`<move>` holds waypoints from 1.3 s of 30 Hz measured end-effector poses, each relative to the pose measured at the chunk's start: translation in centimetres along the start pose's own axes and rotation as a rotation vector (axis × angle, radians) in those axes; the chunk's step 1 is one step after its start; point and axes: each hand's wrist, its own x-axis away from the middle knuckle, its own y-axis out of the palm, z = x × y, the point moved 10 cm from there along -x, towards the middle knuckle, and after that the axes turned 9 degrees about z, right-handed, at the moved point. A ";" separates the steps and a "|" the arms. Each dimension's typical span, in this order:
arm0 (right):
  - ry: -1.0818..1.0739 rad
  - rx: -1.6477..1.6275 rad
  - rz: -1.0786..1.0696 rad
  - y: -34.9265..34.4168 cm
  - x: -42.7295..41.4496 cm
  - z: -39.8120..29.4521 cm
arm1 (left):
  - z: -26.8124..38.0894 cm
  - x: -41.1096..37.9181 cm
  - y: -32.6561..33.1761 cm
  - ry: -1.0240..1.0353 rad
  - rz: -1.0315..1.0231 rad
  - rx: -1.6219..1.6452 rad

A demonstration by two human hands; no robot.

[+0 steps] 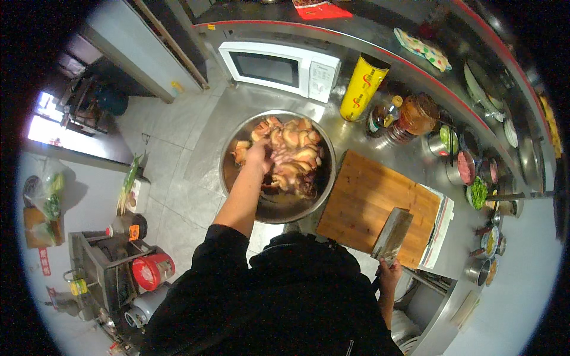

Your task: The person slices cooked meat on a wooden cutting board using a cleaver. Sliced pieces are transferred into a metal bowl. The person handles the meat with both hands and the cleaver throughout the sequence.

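A wide round metal basin (328,189) stands on the steel counter, holding a heap of raw meat chunks (296,151) with skin and fat. My left hand (259,155) reaches into the basin and touches the meat at its left side; its fingertips are partly hidden, so whether they grip a piece does not show. To the right of the basin lies a wooden cutting board (365,196). My right hand (389,272) grips the handle of a cleaver (392,236) at the board's near edge, the broad blade lying over the board.
Behind the basin stands a white microwave oven (276,69). A yellow canister (363,89) and bottles (384,116) are at the back. A white striped cloth (438,231) lies under the board's right side. Metal bowls of food, one with chopped greens (478,193), line the right. A shelf overhangs the counter.
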 end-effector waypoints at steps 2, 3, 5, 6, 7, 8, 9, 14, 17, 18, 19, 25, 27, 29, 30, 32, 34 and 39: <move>0.021 -0.004 -0.001 0.3 0.2 0.2 | -0.1 -0.9 -1.6 0.012 0.060 -0.003; 0.027 -0.003 0.008 0.0 0.3 0.2 | -0.2 -0.7 -1.6 0.010 0.082 -0.008; 0.031 0.011 0.024 -0.5 0.2 0.4 | 0.4 0.2 -2.3 0.063 0.103 -0.049; 0.032 0.023 0.035 -0.9 0.2 0.8 | 0.6 1.2 -2.5 0.087 0.112 -0.072; 0.032 0.033 0.039 -1.0 0.1 0.9 | 1.2 1.9 -3.1 0.125 0.142 -0.033; 0.041 0.020 0.043 -1.0 0.1 1.1 | 1.7 2.5 -3.7 0.164 0.172 0.006; 0.052 0.006 0.044 -0.9 0.2 1.1 | 2.4 3.2 -4.5 0.205 0.204 0.046; 0.034 0.116 0.048 -0.5 0.4 0.1 | 4.9 5.3 -4.7 0.294 -0.098 0.036; 0.050 0.085 0.061 -0.3 0.7 0.1 | 6.2 7.8 -4.7 0.412 -0.062 -0.060; 0.059 0.069 0.052 -0.1 0.7 0.0 | 6.5 7.9 -5.5 0.452 -0.005 -0.119; 0.068 0.054 0.044 0.1 0.8 0.1 | 6.8 7.9 -5.6 0.489 -0.062 -0.127; 0.027 0.126 0.070 -0.1 0.6 -0.5 | 5.3 9.3 -5.5 0.422 -0.187 -0.168; 0.037 0.151 0.041 -0.1 0.3 -0.1 | 4.4 9.0 -6.5 0.323 -0.095 -0.230; 0.041 0.158 0.030 -0.4 0.2 0.3 | 3.6 8.9 -6.9 0.248 -0.042 -0.269; 0.040 0.151 0.031 -0.2 0.2 0.0 | 3.3 8.9 -6.8 0.225 -0.032 -0.278; 0.039 0.164 0.038 -0.6 0.0 0.2 | 2.9 10.6 -5.6 0.213 0.060 -0.282; 0.039 0.193 0.034 -0.7 -0.4 0.8 | 1.1 9.4 -6.1 0.039 0.032 -0.193; -0.011 0.135 0.043 0.3 0.1 -0.7 | -1.8 7.6 -7.5 -0.285 -0.045 0.042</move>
